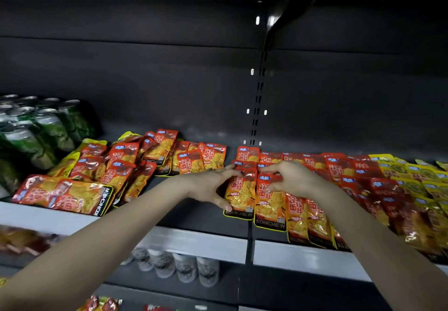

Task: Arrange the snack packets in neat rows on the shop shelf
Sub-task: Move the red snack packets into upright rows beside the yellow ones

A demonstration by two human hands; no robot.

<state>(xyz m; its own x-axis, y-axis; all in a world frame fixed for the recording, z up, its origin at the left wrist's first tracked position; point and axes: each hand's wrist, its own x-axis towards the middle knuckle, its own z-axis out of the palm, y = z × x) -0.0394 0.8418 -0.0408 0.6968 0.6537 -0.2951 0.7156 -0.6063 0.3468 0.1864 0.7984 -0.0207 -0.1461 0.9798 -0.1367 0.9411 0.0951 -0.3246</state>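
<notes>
Currently the left hand spans the orange packet lengthwise, with the thumb at the near corner and the fingers at the far edge: a wide hold. The right hand sets bent fingertips on the neighbouring packet, just right of the grip; whether it pinches cannot be told. Both packets lie flat on the shelf, at the left end of an overlapping row. A loose heap lies well left of the grip. The packets appear light, soft and glossy, so expect sliding. Grip the flat sealed edges, not the filled middle, and apply light pressure only.
</notes>
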